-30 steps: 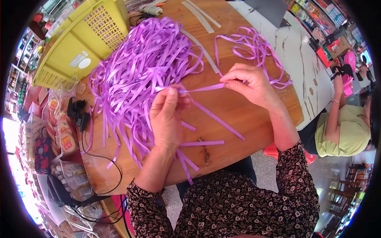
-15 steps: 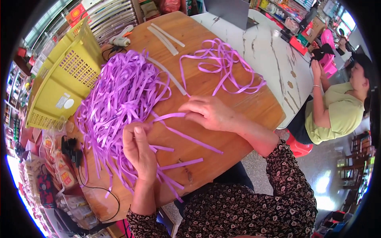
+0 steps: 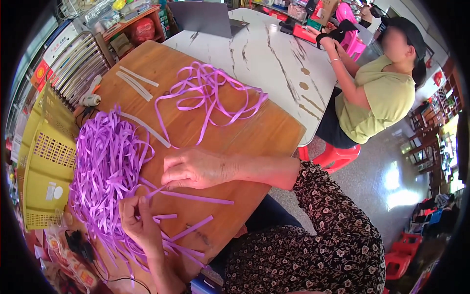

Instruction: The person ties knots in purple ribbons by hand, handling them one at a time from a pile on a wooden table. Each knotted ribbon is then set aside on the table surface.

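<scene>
A short stretch of purple ribbon (image 3: 155, 191) runs between my two hands at the near side of the wooden table. My right hand (image 3: 198, 169) pinches it with thumb and fingers. Just below and left, my left hand (image 3: 139, 223) is closed, its thumb up against the bent fingers at the ribbon's other side. Past my left hand lies a big tangled heap of purple ribbon (image 3: 105, 166); cut ends stick out of it toward the table's near edge. Farther off, a loose looped length of the same ribbon (image 3: 211, 100) lies apart from the heap.
Thin whitish strips (image 3: 134, 85) lie on the wooden table (image 3: 264, 137). A white corded tool (image 3: 90, 98) and a yellow plastic basket (image 3: 46, 161) stand at the left. Beyond is a marble-patterned table (image 3: 274, 63) with a laptop (image 3: 203, 19). A person (image 3: 379, 93) sits at right.
My right hand has come closer to my left, so the ribbon between them is shorter. The whole view has swung, shifting the table and heap leftward in the picture.
</scene>
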Demonstrator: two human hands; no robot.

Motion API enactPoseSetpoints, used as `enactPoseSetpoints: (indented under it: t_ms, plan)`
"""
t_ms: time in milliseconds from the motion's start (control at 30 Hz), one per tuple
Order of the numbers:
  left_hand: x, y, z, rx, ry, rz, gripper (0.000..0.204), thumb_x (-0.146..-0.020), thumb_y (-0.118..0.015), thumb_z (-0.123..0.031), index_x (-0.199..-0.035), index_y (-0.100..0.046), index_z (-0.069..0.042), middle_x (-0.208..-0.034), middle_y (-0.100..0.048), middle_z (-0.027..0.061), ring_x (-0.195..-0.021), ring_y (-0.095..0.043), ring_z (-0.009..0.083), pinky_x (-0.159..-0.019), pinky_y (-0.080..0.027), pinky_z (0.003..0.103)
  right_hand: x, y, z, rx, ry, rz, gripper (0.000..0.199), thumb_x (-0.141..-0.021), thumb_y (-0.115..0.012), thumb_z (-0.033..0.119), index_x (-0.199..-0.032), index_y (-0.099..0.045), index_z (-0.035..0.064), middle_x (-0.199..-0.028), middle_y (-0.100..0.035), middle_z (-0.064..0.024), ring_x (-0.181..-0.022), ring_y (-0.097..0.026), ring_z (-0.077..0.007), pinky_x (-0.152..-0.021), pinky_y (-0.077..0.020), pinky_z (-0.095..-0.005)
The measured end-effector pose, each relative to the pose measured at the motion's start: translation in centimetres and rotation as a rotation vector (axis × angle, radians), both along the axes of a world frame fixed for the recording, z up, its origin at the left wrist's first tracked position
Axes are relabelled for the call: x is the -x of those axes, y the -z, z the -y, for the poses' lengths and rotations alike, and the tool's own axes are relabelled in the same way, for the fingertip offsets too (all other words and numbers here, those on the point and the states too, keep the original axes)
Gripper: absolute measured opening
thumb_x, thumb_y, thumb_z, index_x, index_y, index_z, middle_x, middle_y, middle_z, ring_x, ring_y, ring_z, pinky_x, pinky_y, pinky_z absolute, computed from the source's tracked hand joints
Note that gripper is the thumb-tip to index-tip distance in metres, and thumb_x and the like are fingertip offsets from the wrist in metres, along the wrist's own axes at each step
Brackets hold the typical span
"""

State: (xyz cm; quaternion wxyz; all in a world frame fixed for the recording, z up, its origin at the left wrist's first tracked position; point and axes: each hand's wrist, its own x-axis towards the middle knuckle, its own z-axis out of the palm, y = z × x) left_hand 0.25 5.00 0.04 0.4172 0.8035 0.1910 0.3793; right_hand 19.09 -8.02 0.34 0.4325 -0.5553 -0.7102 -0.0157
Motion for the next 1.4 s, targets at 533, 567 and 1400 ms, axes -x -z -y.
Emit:
enactPoseSetpoints:
  t_ms: [533,567,1400]
  plan:
    - [-0.3,1.5,2.7,0.848,0.316,0.074,0.022,-0.096,-0.049,-0.008,-0.114,-0.058,0.000,-0.085,-0.058,-0.0005,-0.072,-0.050,0.0044,-0.062,-0.041,0.017,1.6,0.6,-0.4,-0.193,0.045,0.235,0.013,-0.077,-0.063,0.016,-0.088,-0.064,0.0080,-0.081,-0.056,-0.0034,-0.073,-0.057,-0.0230,-0.063,-0.0479,-0.0343]
    - [-0.1,0.9,2.6,0.827,0.280,0.059,0.018,-0.094,-0.053,-0.005,-0.109,-0.061,-0.001,-0.078,-0.055,-0.0026,-0.072,-0.051,0.0041,-0.064,-0.042,0.018,1.6,0.5,-0.5,-0.196,0.022,0.215,0.013,-0.077,-0.063,0.016,-0.088,-0.064,0.0080,-0.081,-0.056,-0.0034,-0.073,-0.057,-0.0230,-0.063,-0.0479,-0.0343]
    - [-0.5,0.7,2.3,0.605,0.163,0.046,0.004,-0.087,-0.064,-0.002,-0.090,-0.066,0.000,-0.073,-0.050,-0.0059,-0.062,-0.041,0.0016,-0.053,-0.033,0.018,2.1,-0.3,-0.3,-0.073,0.091,0.225,0.025,-0.069,-0.072,0.010,-0.093,-0.068,0.0052,-0.083,-0.057,-0.0025,-0.075,-0.055,-0.0200,-0.066,-0.0441,-0.0338]
